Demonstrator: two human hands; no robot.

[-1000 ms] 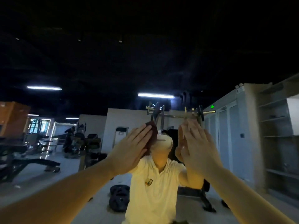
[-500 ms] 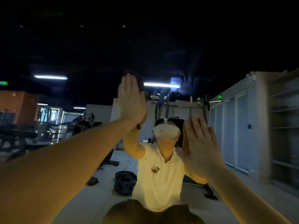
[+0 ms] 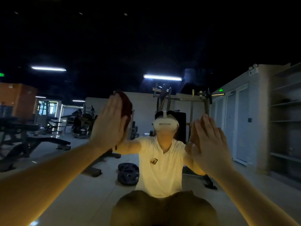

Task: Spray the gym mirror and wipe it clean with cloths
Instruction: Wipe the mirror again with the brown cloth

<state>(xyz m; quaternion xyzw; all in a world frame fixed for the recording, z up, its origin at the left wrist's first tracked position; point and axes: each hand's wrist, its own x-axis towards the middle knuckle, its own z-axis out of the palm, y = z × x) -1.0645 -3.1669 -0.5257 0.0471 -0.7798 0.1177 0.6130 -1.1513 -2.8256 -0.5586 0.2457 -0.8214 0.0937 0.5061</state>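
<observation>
From my end I count one dark red cloth [image 3: 126, 103] and two hands on the mirror [image 3: 146, 38]. The left hand [image 3: 108, 123] is flat with its fingers straight, pressing the cloth to the glass left of the reflected headset [image 3: 165, 124]. The right hand [image 3: 210, 144] is flat too, right of the headset. Can't read the shirt badge [image 3: 154, 161].

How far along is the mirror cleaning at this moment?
Spraying looks finished, since both hands are flat against the mirror with nothing to spray with. Wiping is in hand: the left hand presses a dark red cloth on the mirror, and the right hand lies flat on it with no cloth showing. How much of the mirror is left to wipe is too dim to tell.
</observation>
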